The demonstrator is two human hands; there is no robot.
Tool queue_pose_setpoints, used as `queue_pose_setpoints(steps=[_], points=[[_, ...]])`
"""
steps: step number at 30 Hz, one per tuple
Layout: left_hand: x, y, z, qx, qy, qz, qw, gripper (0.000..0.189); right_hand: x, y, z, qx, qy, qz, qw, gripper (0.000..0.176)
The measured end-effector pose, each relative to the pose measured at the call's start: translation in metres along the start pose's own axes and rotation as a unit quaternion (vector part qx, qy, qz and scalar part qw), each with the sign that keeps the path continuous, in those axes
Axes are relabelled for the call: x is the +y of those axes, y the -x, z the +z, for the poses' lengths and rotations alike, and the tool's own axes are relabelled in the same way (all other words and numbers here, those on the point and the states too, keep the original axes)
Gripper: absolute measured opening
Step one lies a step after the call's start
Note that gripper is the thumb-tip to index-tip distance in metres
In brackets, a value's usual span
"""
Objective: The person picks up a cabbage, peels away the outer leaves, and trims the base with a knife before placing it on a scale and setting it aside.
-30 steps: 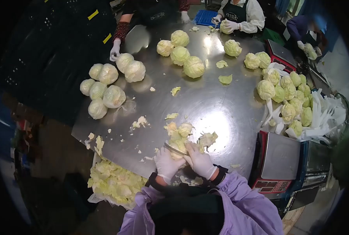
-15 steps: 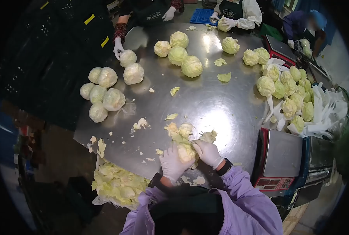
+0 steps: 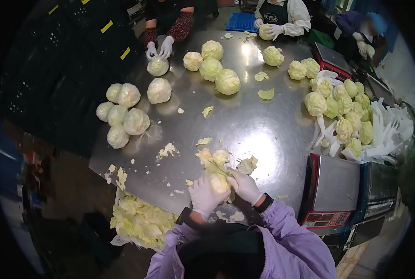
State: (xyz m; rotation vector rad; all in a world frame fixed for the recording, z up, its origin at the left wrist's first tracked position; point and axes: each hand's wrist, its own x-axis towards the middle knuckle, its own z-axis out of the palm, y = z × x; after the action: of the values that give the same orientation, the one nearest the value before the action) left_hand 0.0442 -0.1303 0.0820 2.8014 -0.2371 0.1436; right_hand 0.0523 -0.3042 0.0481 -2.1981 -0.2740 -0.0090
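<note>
Both my hands wear white gloves at the near side of the steel table (image 3: 189, 125). A pale cabbage (image 3: 219, 182) rests against the fingers of my left hand (image 3: 204, 194), which is closed around its left side. On its other side, my right hand (image 3: 245, 186) is closed on a thin knife-like blade (image 3: 222, 170) that points left across the cabbage top; the glove hides its grip end. Just beyond lies a smaller pale cabbage piece (image 3: 220, 156), with a loose outer leaf (image 3: 247, 164) to its right. Trimmings (image 3: 237, 216) lie below my hands.
Wrapped cabbages (image 3: 136, 121) sit at left, bare ones (image 3: 228, 82) farther back. More cabbages (image 3: 344, 128) are piled right, behind a red-framed scale (image 3: 335, 183). Leaves fill a container (image 3: 142, 221) below the near left edge. Co-workers' gloved hands (image 3: 165, 47) handle cabbages across the table.
My hands stay around the cabbage with only slight shifts. Across the table, a co-worker's two hands have come together on a wrapped cabbage, which has moved slightly right.
</note>
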Motion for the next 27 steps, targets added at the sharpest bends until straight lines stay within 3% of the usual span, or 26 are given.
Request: queue_pose_setpoints(steps=[5, 11, 14, 18, 20, 23, 25, 26, 27], points=[[0.003, -0.003, 0.001, -0.074, -0.029, -0.009, 0.997, 0.098, -0.018, 0.011, 0.007, 0.012, 0.075, 0.027, 0.997, 0.044], [0.005, -0.002, 0.0, -0.011, -0.016, -0.007, 1.0, 0.097, 0.007, -0.015, -0.002, 0.04, 0.017, 0.026, 0.999, 0.038], [0.006, -0.001, -0.002, -0.013, -0.008, -0.004, 1.0, 0.097, 0.005, -0.023, -0.01, -0.002, 0.038, 0.033, 0.999, 0.039], [-0.01, 0.004, -0.012, -0.023, 0.052, 0.003, 0.998, 0.095, 0.003, -0.033, -0.013, -0.014, 0.123, 0.023, 0.992, 0.036], [-0.028, 0.011, -0.017, -0.024, 0.075, 0.017, 0.997, 0.094, 0.029, -0.047, -0.004, -0.019, 0.098, 0.092, 0.991, 0.039], [-0.061, 0.027, -0.024, -0.036, 0.145, 0.083, 0.985, 0.091, 0.052, -0.058, 0.023, -0.058, 0.182, 0.066, 0.979, 0.04], [-0.077, 0.041, -0.033, -0.081, 0.26, 0.032, 0.962, 0.092, 0.057, -0.058, 0.031, -0.056, 0.19, 0.058, 0.978, 0.044], [-0.097, 0.054, -0.023, -0.14, 0.288, -0.016, 0.947, 0.106, 0.061, -0.059, 0.032, -0.066, 0.168, 0.078, 0.981, 0.044], [-0.108, 0.064, -0.017, -0.138, 0.287, -0.018, 0.948, 0.106, 0.064, -0.06, 0.032, -0.075, 0.146, 0.096, 0.982, 0.044]])
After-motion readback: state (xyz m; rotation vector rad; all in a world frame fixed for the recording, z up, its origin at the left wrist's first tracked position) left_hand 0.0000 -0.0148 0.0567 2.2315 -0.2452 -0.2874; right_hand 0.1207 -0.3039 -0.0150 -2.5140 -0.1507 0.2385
